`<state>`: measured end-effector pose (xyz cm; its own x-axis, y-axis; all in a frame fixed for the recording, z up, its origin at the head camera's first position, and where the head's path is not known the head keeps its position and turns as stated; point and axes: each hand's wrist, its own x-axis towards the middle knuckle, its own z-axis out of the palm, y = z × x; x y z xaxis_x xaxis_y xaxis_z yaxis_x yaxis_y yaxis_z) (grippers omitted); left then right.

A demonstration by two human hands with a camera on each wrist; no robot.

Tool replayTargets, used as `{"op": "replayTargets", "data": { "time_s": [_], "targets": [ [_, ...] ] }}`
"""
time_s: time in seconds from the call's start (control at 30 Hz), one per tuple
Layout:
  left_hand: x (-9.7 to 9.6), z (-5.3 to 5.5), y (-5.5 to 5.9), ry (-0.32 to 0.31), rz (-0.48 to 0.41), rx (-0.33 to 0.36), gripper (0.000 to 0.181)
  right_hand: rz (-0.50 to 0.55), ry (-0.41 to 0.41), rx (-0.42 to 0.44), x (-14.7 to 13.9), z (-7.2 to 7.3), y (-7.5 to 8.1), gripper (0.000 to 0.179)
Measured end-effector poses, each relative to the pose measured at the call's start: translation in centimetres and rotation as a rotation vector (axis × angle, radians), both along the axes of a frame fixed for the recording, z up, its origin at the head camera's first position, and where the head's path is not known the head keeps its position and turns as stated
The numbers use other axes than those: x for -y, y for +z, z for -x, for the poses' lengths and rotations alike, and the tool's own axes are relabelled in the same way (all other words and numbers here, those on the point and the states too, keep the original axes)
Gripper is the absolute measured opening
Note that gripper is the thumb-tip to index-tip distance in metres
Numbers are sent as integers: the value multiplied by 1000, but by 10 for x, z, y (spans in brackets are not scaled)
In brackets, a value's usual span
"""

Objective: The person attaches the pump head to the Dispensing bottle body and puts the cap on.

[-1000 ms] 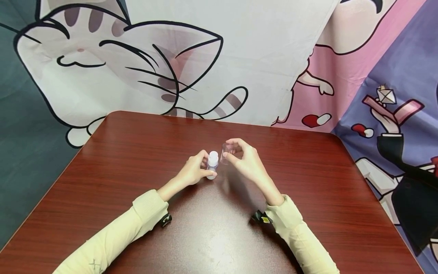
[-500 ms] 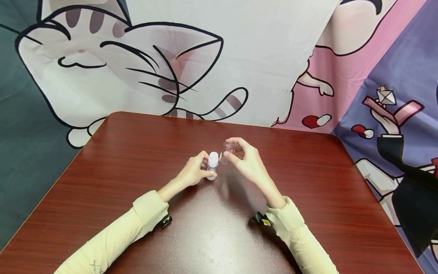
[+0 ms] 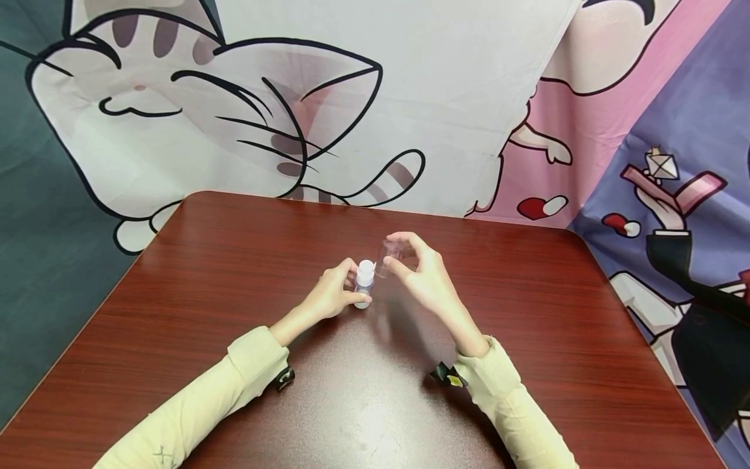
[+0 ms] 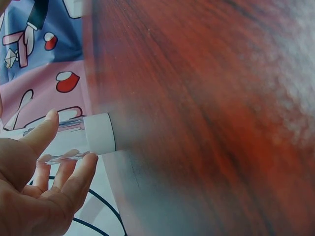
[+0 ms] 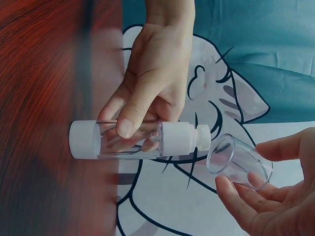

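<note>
A small pump bottle (image 3: 364, 283) with a clear body, white base and white pump top stands upright on the table. My left hand (image 3: 329, 293) grips it round the clear body, thumb on the near side. In the right wrist view, the bottle's white pump head (image 5: 202, 137) is bare. My right hand (image 3: 426, 277) holds a clear cap (image 5: 238, 162) between thumb and fingers, tilted and just off the pump head. Whether the cap's rim touches the pump head, I cannot tell. The left wrist view shows the white base (image 4: 100, 133) beyond the left fingers.
The reddish-brown wooden table (image 3: 234, 260) spreads around both hands. Behind its far edge hangs a cartoon-printed cloth (image 3: 457, 98). A dark wrist camera (image 3: 285, 378) sits under the left sleeve cuff, and another dark wrist camera (image 3: 448, 375) under the right.
My right hand has risen slightly with the clear cap, which now leans with its lower rim nearer the pump head. My left hand and the bottle stay in place.
</note>
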<state>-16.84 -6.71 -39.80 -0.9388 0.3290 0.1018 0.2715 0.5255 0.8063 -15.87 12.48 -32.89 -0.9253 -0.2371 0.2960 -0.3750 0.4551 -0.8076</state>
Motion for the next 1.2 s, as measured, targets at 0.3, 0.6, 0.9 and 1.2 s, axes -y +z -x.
{"op": "replayTargets", "data": {
  "time_s": [0.3,0.6,0.9,1.2],
  "targets": [
    [0,0,0,-2,-5,-4,40,21,5,3,4,1,1,33],
    [0,-1,1,4,-7,0,40,34,17,-12,10,2,-2,34],
    [0,-1,1,6,-1,2,40,79,34,-2,16,2,-4,32],
    [0,-1,0,-1,-14,-11,41,99,68,2,19,0,-4,35]
  ]
}}
